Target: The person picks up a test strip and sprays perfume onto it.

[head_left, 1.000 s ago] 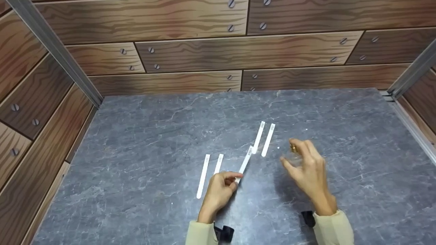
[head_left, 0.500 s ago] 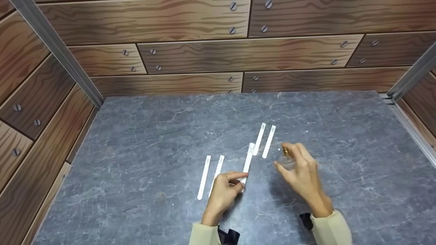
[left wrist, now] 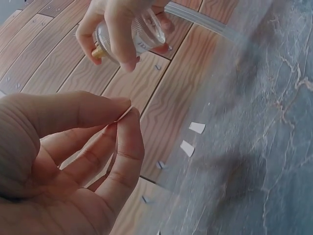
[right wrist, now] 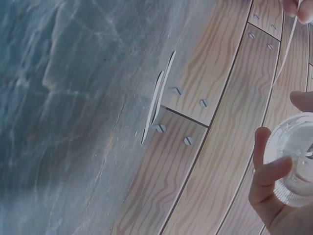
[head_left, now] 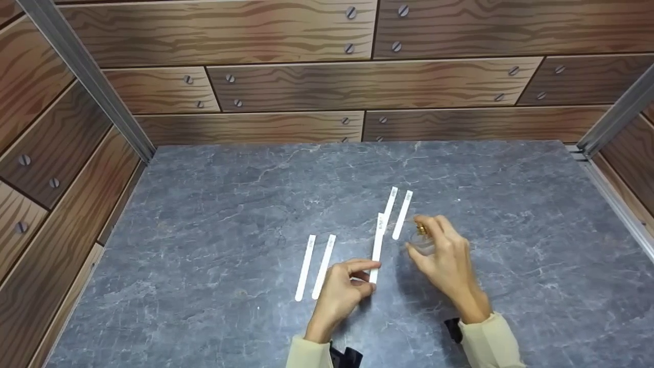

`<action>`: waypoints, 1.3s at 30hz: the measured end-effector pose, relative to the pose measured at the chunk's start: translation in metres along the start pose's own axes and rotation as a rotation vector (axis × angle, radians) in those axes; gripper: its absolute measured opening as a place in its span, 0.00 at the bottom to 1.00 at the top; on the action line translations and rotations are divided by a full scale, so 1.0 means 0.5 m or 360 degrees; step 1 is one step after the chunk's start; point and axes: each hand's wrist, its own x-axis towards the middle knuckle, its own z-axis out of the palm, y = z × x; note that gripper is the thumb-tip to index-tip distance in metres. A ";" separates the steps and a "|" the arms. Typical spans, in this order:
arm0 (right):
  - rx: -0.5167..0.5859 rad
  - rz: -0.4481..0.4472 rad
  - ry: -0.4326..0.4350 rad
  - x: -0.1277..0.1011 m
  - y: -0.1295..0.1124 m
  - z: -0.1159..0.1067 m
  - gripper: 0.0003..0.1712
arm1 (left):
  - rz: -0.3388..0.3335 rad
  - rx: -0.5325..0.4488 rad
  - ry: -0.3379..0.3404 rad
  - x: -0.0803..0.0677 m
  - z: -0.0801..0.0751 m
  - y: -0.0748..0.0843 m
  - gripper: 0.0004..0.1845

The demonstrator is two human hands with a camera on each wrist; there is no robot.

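My left hand [head_left: 341,290] pinches the near end of a white paper strip [head_left: 377,240] between thumb and forefinger, and the strip rises away from me above the grey marbled surface [head_left: 204,220]. From the left wrist view the strip shows only edge-on, a thin line between my fingertips [left wrist: 124,110]. My right hand [head_left: 443,255] is curled around a small clear glass bottle [head_left: 422,242] with a gold collar at its top (one finger lies over that top), held just to the right of the strip's upper half and close to it, though not touching as far as I can tell. Two more strips [head_left: 397,213] lie side by side on the surface just beyond the bottle, and another pair [head_left: 315,267] lies to the left of my left hand. Wood-grain panels [head_left: 306,82] close in the surface at the back and on both sides.
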 end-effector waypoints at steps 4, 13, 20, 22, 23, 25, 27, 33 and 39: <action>-0.0041 0.0005 -0.0006 -0.001 -0.001 0.005 0.28 | -0.0025 -0.0013 -0.0010 0.000 0.007 0.001 0.24; -0.0067 -0.0052 -0.0034 -0.002 0.001 0.018 0.27 | -0.0059 -0.0054 -0.0050 0.001 0.015 -0.002 0.24; -0.0100 -0.0051 -0.0057 0.001 0.004 0.025 0.26 | -0.0067 -0.0059 -0.0066 0.003 0.015 0.000 0.24; -0.0108 -0.0049 -0.0062 0.002 0.005 0.027 0.26 | -0.0058 -0.0051 -0.0066 0.004 0.014 0.000 0.24; -0.0111 -0.0051 -0.0065 0.002 0.005 0.028 0.25 | -0.0052 -0.0045 -0.0066 0.004 0.014 0.000 0.24; -0.0111 -0.0056 -0.0070 0.001 0.006 0.030 0.25 | -0.0037 -0.0015 -0.0068 0.002 0.013 0.002 0.24; -0.0104 -0.0059 -0.0072 0.001 0.006 0.031 0.24 | -0.0029 0.0006 -0.0066 0.001 0.012 0.003 0.24; -0.0090 -0.0046 -0.0071 0.001 0.007 0.034 0.23 | -0.0026 0.0011 -0.0071 0.000 0.012 0.004 0.24; -0.0100 -0.0031 -0.0089 0.000 0.004 0.034 0.24 | -0.0022 0.0003 -0.0082 -0.001 0.011 0.005 0.24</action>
